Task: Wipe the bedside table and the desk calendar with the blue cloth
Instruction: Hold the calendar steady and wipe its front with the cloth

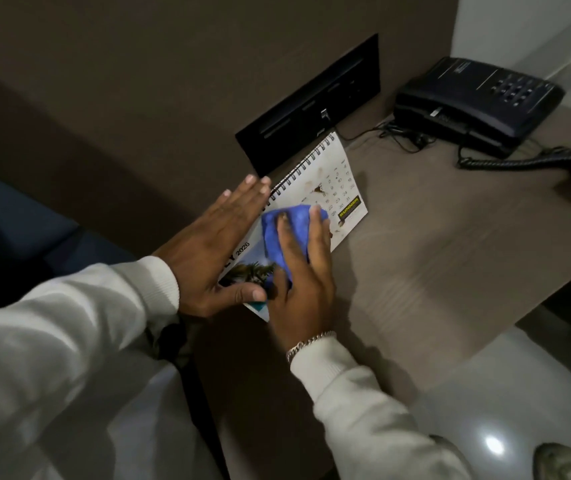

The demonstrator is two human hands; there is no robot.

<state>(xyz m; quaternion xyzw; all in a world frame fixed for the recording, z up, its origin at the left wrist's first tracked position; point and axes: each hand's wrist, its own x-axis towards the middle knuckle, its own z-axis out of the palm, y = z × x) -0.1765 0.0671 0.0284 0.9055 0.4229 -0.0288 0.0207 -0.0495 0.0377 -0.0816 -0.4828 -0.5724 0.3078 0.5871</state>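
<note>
A spiral-bound desk calendar (332, 188) stands tilted on the brown bedside table (433, 244), with brown stains on its white page. My right hand (303, 275) presses a bunched blue cloth (284, 233) flat against the calendar's face. My left hand (213, 247) holds the calendar steady: its fingers lie straight along the spiral edge and back, and its thumb hooks over the lower corner. The calendar's lower left part is hidden under both hands.
A black telephone (478, 98) with a coiled cord (519, 162) sits at the table's far right. A black wall panel (312, 105) is mounted just behind the calendar. Thin cables (398, 135) lie between them. Glossy floor (485, 393) lies beyond the near table edge.
</note>
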